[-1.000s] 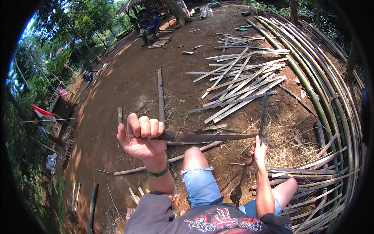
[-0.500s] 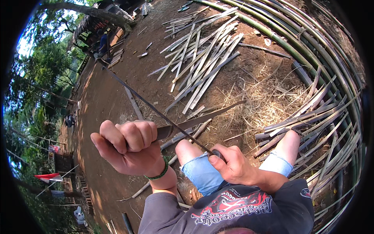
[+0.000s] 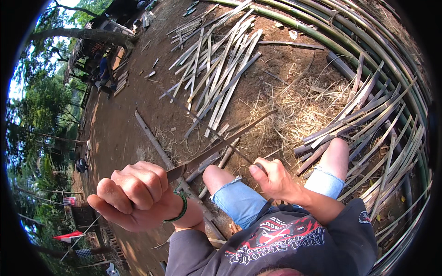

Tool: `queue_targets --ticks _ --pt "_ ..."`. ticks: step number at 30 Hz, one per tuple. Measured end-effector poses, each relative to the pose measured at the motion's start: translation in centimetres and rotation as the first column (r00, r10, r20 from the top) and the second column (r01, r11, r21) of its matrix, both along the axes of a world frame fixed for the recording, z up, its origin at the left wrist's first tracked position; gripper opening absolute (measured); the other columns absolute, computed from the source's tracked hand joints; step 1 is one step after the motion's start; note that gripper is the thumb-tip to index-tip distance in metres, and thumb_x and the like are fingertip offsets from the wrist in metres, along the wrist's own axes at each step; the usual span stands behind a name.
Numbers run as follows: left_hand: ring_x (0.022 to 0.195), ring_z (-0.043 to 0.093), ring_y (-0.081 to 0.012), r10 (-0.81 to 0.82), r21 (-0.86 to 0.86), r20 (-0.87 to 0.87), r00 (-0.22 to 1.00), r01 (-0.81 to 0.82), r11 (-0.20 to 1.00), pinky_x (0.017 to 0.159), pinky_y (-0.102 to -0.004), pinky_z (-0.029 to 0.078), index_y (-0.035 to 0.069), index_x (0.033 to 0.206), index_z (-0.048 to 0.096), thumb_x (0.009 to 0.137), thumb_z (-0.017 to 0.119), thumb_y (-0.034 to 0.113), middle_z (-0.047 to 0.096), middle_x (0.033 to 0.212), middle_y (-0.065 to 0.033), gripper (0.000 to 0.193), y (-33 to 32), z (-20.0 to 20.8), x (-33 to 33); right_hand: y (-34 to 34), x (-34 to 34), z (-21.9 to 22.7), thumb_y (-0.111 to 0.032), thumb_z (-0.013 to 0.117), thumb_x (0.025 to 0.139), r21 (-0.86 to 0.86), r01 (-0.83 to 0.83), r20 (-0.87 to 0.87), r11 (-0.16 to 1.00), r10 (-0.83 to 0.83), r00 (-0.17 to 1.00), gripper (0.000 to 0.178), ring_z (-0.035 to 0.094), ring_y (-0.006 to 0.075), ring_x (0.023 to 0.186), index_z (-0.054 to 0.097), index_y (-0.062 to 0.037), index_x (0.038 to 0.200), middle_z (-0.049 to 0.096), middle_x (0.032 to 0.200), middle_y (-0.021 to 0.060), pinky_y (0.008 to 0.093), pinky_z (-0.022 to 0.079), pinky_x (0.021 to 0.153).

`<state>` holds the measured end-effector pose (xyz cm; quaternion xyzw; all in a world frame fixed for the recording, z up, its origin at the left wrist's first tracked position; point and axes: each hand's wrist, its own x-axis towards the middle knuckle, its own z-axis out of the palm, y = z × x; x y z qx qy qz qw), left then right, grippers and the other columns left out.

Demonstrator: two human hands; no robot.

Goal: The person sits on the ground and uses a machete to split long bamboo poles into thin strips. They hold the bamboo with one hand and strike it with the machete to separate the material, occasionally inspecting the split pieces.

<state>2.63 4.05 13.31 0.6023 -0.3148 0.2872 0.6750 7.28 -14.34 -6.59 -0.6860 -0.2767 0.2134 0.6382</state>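
Note:
My left hand (image 3: 133, 195) is a closed fist at the lower left, with a dark green band round its wrist. From it a long, slightly curved machete (image 3: 225, 146) reaches to the right, its handle hidden in the fist. Above my lap, my right hand (image 3: 276, 179) grips the dark end of a long thin dark rod (image 3: 202, 120), which could also be a narrow blade seen edge-on. The rod slants to the upper left and crosses the machete in the picture. I cannot tell whether the two touch. Its far end is blurred.
Split bamboo strips (image 3: 225, 69) lie piled ahead, with pale shavings (image 3: 299, 115) nearer my knees. More strips (image 3: 368, 133) and long bamboo poles (image 3: 340, 39) curve round the right. A pole (image 3: 154, 140) lies left of my knees. A person (image 3: 105, 73) is far off left.
My left fist has moved left and lower with the machete. My right hand is slightly higher, and the rod shows shorter and more blurred. The whole view has shifted a little.

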Motion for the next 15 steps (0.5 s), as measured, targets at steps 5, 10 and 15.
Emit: queue_targets --ticks 5,10,15 --pt "0.032 0.023 -0.0064 -0.053 -0.003 -0.009 0.999 0.053 0.999 0.031 -0.0215 0.019 0.014 0.063 0.027 0.105 0.025 0.040 0.031 0.041 0.0035 0.049 -0.4 0.3 -0.3 -0.7 1.5 -1.8 -0.037 0.051 0.097 -0.216 0.039 -0.062 0.976 -0.054 0.997 0.044 0.059 0.0476 0.070 0.056 0.0042 0.083 0.055 0.067 0.0289 0.0461 0.046 0.058" --pt "0.032 0.024 -0.0061 -0.106 0.019 -0.017 0.994 0.106 0.994 0.031 -0.0209 0.020 0.014 0.063 0.026 0.106 0.026 0.038 0.031 0.041 0.0036 0.049 -0.8 0.5 0.3 -0.9 -1.2 1.4 -0.031 0.054 0.096 0.180 -0.032 0.128 0.983 0.009 0.992 0.035 0.051 0.0381 0.050 0.053 -0.0005 0.078 0.045 0.056 0.0176 0.0417 0.040 0.049" --pt "0.032 0.024 -0.0048 -0.103 -0.018 -0.004 0.995 0.103 0.995 0.032 -0.0198 0.016 0.015 0.063 0.025 0.106 0.024 0.037 0.030 0.041 0.0038 0.048 -0.1 0.7 0.7 -2.1 5.3 -17.2 -0.042 0.048 0.097 -0.458 0.235 -0.024 0.857 -0.276 0.961 0.052 0.061 0.0416 0.071 0.058 0.0043 0.076 0.058 0.070 0.0258 0.0460 0.046 0.065"
